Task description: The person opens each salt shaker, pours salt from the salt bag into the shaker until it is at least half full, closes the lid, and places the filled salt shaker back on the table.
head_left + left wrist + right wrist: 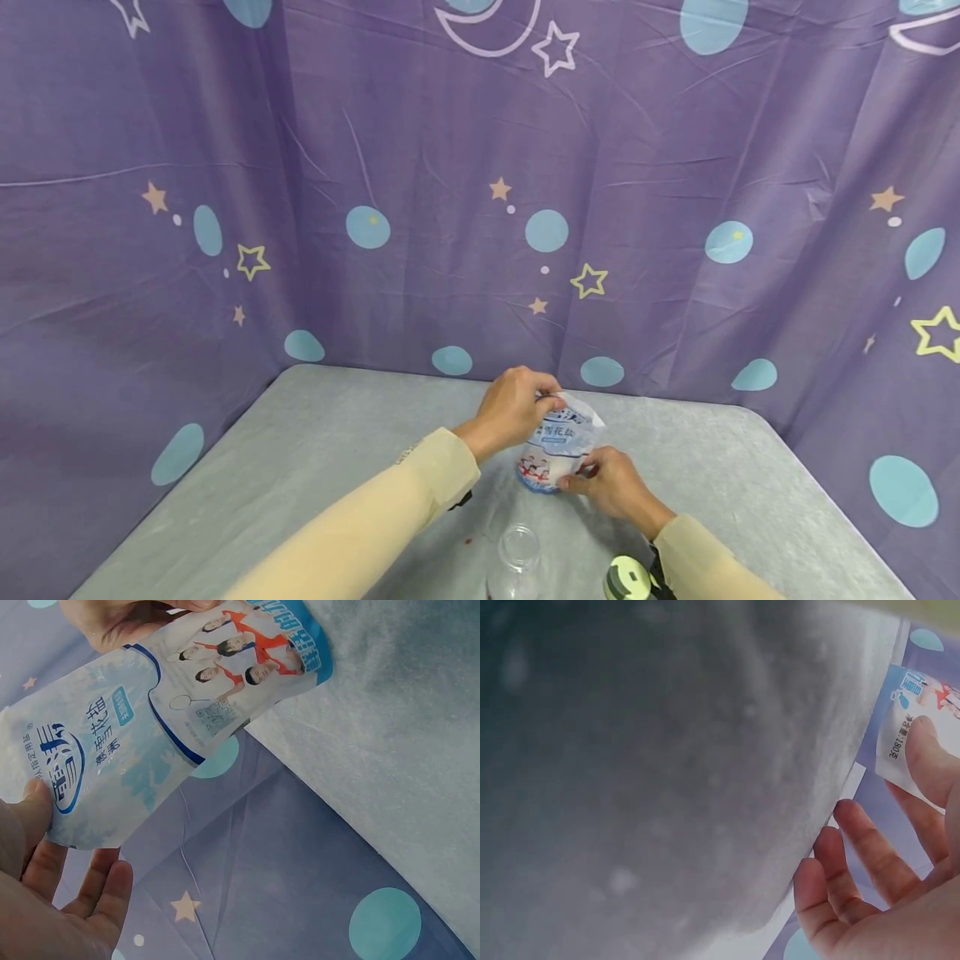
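Note:
A white and blue bag of salt (pixel 557 442) stands tilted over the far part of the table, its printed front turned toward me. My left hand (pixel 516 408) pinches its top edge between thumb and fingers; the left wrist view shows the thumb on the printed face of the salt bag (pixel 112 735). Low on the bag's right side, my right hand (pixel 617 485) grips it. In the right wrist view, that thumb presses the bag's front, one finger is behind it and the other fingers stick out loosely.
Nearer to me stands a clear plastic container (pixel 519 554) with a round top. To its right, beside the right wrist, is a light green, round-topped object (pixel 628 577). A purple patterned curtain (pixel 450 167) borders the grey table (pixel 337 450) at the back and sides.

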The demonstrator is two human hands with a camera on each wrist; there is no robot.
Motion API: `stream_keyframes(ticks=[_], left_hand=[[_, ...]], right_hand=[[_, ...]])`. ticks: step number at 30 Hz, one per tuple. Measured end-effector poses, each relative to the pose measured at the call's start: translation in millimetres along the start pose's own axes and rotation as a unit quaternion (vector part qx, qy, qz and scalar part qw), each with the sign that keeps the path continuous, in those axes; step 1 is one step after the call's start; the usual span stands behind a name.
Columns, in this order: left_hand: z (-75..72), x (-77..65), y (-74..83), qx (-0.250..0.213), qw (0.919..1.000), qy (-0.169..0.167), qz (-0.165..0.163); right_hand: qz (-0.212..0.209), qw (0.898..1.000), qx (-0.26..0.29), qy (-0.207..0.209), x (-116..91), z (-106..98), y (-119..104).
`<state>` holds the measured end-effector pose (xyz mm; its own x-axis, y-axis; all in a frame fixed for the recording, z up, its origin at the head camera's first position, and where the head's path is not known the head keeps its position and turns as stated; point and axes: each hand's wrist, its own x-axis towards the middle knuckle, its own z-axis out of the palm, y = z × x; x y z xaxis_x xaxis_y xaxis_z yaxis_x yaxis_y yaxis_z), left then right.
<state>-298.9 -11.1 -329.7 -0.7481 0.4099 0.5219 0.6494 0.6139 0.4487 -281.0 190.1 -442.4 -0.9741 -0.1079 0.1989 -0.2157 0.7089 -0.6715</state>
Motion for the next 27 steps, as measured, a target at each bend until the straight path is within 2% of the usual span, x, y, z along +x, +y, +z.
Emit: stream_keyframes(ticks=[9,18,27], left_hand=[[-1.7,-1.7,0.0,-0.019,0.9997,-0.001,-0.011],[-4.1,-2.0,5.5,-0.027,0.9995,0.005,-0.017],[-6.6,-1.5,13.2,-0.036,0.9991,0.020,-0.012]], right_hand=[[-0.061,0.997,0.033,-0.024,0,-6,8],[-0.088,0.991,0.078,-0.065,-1,-15,15],[-0.105,0.971,0.178,-0.121,-7,-20,18]])
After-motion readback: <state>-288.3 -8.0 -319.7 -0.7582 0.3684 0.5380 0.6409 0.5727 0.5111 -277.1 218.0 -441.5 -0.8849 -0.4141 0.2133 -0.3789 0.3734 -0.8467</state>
